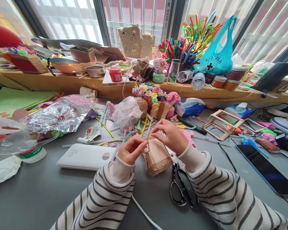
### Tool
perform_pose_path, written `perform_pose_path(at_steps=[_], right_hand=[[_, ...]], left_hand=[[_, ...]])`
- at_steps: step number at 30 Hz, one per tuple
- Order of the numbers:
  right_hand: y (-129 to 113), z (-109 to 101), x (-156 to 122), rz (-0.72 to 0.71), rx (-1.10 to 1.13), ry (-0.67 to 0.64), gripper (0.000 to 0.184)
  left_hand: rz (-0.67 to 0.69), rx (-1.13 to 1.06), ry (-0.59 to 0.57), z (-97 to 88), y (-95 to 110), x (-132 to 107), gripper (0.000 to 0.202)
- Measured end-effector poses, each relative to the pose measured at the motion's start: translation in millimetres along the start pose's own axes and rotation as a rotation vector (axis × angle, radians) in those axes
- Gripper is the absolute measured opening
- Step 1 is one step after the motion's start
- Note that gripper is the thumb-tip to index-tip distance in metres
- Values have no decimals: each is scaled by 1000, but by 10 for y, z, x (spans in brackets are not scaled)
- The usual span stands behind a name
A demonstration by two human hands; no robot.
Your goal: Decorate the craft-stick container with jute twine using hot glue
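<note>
A small wooden-sided container [157, 153], trimmed with twine along its lower edge, lies tilted on the grey table between my hands. My left hand [132, 149] pinches a piece of twine [148, 143] at the container's upper left edge. Across from it, my right hand [169, 135] has thumb and index finger closed at the same twine, near its top end. The fingertips of both hands almost meet there. Just right of the container lie black-handled scissors [180, 188], their blades partly under my right wrist.
A white power bank [86, 157] lies to the left and a dark phone [266, 167] to the right. Behind are a twine ball [142, 105], a pink glue gun [187, 137] and a wooden stick frame [222, 124]. Jars and pipe cleaners crowd the ledge [105, 87].
</note>
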State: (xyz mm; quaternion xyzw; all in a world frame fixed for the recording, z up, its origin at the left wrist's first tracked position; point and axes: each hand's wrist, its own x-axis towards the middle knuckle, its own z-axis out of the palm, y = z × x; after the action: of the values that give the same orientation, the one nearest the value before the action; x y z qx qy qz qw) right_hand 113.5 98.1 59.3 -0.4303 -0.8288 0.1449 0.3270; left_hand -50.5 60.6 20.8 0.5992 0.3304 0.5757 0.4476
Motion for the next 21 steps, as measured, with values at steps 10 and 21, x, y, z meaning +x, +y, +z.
perform_pose_path(at_steps=[10,21], right_hand=[[393,-285,458,177,-149,185,18],[876,-596,625,309,-336,302,19]], left_hand=[[-38,-54,124,105,23,-33,17],[-46,-56,136,110,7,-41,16]])
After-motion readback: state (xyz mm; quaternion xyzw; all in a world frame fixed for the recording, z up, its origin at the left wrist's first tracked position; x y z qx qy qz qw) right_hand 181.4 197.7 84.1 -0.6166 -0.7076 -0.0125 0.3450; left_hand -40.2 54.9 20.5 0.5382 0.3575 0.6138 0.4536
